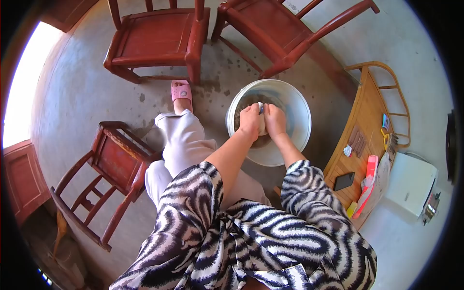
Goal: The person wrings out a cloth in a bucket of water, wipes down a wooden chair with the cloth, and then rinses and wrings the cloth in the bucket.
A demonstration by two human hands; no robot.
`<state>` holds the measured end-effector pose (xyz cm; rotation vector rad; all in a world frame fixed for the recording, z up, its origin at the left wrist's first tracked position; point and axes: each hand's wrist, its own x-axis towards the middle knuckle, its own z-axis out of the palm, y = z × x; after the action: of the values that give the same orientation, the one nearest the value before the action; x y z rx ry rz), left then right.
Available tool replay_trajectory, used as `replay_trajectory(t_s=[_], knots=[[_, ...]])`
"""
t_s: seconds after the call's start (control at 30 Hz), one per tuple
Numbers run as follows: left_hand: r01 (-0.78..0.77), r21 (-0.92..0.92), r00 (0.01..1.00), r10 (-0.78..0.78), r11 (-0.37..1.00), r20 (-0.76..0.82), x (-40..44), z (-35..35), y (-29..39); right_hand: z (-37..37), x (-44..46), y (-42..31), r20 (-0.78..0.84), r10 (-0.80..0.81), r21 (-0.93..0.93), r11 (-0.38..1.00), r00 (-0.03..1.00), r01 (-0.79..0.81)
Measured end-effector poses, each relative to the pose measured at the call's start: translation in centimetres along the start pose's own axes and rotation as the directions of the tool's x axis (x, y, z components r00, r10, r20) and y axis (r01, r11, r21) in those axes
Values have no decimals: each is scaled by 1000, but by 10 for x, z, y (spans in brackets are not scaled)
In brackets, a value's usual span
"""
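A white bucket (pixel 306 116) stands on the floor in front of me, with murky brownish-grey contents (pixel 261 141) low inside it. My left hand (pixel 249 119) and my right hand (pixel 275 120) are side by side over its opening. Both are closed around a pale, wet-looking cloth (pixel 262 126) with a dark blue patch at its top. Most of the cloth is hidden by my fingers, so its exact kind cannot be made out.
Two red wooden chairs (pixel 153 42) (pixel 268 26) stand beyond the bucket; another chair (pixel 118 159) is at left. On the right, a wooden bench (pixel 352 150) holds a phone (pixel 343 181) and a plastic bag (pixel 378 186). A pink slipper (pixel 181 92) is on my foot.
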<state>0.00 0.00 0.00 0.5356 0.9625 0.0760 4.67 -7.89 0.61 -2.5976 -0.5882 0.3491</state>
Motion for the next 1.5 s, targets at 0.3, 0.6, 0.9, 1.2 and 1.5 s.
replay_trajectory(t_s=[0.3, 0.6, 0.9, 1.2, 1.5], knots=[[50, 98, 998, -52, 994, 17, -7, 7, 18, -13, -7, -13, 8, 44, 220, 974, 999, -45], [52, 35, 999, -51, 998, -11, -1, 5, 18, -27, 6, -3, 153, 386, 962, 154, 910, -227], [73, -90, 994, -66, 993, 84, -7, 8, 24, -45, -19, -62, -82, -172, 364, 912, 982, 190], [31, -44, 996, -28, 999, 87, 2, 7, 20, -36, -4, -55, -56, -216, 59, 974, 975, 219], [159, -55, 986, -157, 986, 48, -36, 26, 45, -33, 28, 17, 64, 218, 593, 776, 974, -212]])
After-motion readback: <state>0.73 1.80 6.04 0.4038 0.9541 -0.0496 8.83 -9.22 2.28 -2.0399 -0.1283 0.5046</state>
